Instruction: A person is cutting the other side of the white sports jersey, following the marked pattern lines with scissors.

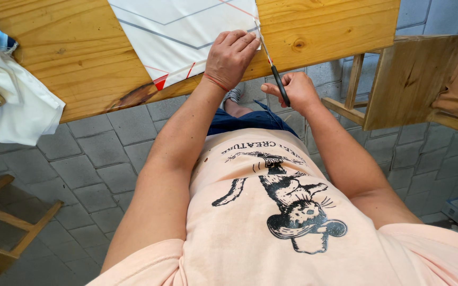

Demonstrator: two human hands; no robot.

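Table [80, 47], wooden, carries white fabric sheet [181, 32] with grey and red lines, red mark at near corner by table's near edge. Left hand [230, 55] flat, fingers together, pressing sheet's right edge. Right hand [295, 90] closed round black-handled cutting tool [272, 66], blade along that edge. Judged: mid-trim; next move needs steady pull along the edge. White cloth [17, 100] at table's left edge.

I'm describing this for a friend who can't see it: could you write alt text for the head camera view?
Seen from above, a person's left hand presses a white sheet with thin lines flat on a wooden table, while the right hand holds a thin black-handled tool against the sheet's edge. White cloth lies at the table's left end.
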